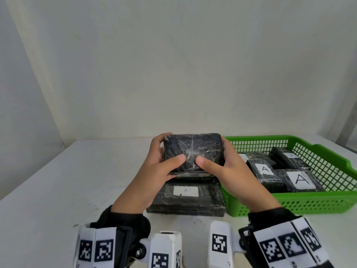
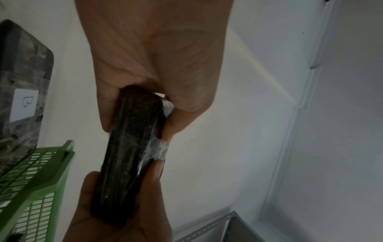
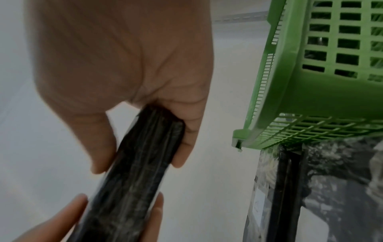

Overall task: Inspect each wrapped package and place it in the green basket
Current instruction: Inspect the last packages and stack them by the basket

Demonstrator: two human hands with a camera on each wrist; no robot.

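A white table stands against a plain wall. Both hands hold one black package above the table's middle: the left hand grasps its left end, the right hand its right end. Under it lies a second package. The green basket, near the right edge, contains labelled packages.

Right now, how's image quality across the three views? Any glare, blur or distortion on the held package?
Head view: even soft light, sharp, wide-angle bend at the edges; film on the held package glints between left hand and right hand. Left wrist view: dim, soft, palm shadowed, label on the package on the table hard to read. Right wrist view: motion-smeared, green basket warped.
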